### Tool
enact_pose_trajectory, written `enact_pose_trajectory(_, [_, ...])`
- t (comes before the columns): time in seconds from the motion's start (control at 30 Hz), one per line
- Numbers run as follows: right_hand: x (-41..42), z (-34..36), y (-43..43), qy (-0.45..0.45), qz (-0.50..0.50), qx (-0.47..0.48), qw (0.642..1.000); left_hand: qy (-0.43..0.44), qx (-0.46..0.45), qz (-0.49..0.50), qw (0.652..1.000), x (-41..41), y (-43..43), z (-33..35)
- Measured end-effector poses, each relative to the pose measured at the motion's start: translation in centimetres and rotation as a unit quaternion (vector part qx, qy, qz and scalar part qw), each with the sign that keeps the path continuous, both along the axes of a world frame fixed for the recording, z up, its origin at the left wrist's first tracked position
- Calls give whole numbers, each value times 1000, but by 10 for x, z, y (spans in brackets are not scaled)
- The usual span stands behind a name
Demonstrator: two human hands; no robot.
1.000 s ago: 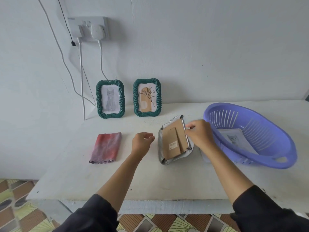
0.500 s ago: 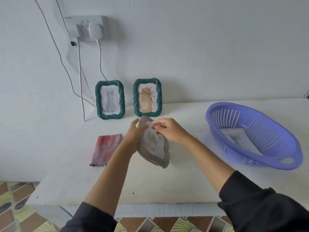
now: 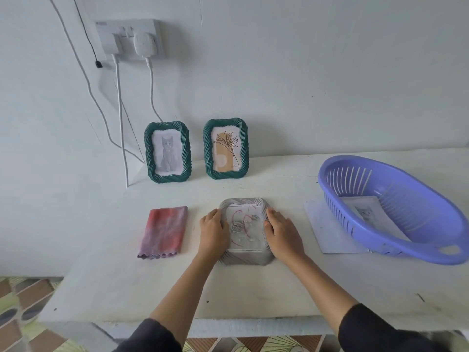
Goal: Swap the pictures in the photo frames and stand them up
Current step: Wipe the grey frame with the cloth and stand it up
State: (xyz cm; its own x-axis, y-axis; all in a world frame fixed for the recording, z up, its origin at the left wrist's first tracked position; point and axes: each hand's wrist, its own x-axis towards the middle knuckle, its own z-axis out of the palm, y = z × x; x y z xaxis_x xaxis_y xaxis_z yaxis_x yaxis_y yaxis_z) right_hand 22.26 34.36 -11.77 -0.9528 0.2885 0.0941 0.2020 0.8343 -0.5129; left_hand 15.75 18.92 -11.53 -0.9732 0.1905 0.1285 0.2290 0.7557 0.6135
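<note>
At the middle of the white table (image 3: 253, 295), the grey frame (image 3: 245, 258) lies flat and face up, a rose drawing showing in its window, and it sits squarely between the two hands. The left hand (image 3: 214, 231) rests on its left rim, the right hand (image 3: 283, 231) on its right rim, fingers fairly straight and laid along the edges, nothing pinched. Just left lies a folded red-purple cloth (image 3: 163, 231). Back by the wall stand two green frames, cat picture (image 3: 167, 153) and plant picture (image 3: 225, 149). To the right, a purple basket (image 3: 411, 240) holds a cat print (image 3: 365, 209).
</note>
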Motion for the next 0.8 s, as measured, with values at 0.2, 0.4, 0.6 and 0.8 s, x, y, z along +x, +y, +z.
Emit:
enact_pose_trajectory(0.2, [0, -3, 0, -1, -3, 22, 1000, 12, 12, -24, 1000, 1, -4, 5])
enact_pose_trajectory(0.4, [0, -2, -1, -8, -1, 26, 1000, 26, -58, 203, 977, -10, -49, 22])
enact_pose_trajectory(0.6, [1, -1, -1, -17, -2, 30, 999, -160, -126, 247, 947, -21, -80, 25])
enact_pose_trajectory(0.8, [2, 1, -1, -24, -2, 18, 1000, -136, -102, 246, 954, -23, -85, 31])
